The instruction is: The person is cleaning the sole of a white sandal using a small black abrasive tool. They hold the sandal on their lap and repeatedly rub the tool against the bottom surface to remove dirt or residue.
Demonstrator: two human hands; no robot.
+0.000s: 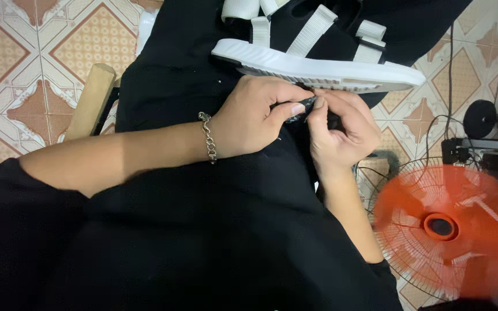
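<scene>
Black cloth (pixel 203 230) covers the person's lap and fills the near part of the view, from the bottom edge up to the hands. On its upper middle part the left hand (pixel 255 118), with a silver chain bracelet (pixel 209 137) on the wrist, and the right hand (pixel 341 129) meet. Fingertips of both are pinched together on a small dark piece (pixel 301 109) of the cloth or something fixed on it; it is too small to tell exactly what. As a judgement, the fine work is in the middle: the piece is held, not released, and nothing shows it finished.

Just beyond the hands a white strapped sandal with thick sole (pixel 318 66) lies on its side on the cloth, almost touching the knuckles, so room upward is little. To the right, past the cloth edge, an orange spinning floor fan (pixel 442 227) stands near the right forearm. To the left a pale wooden round stick (pixel 90 101) lies on the patterned tile floor (pixel 18 69), where room is open.
</scene>
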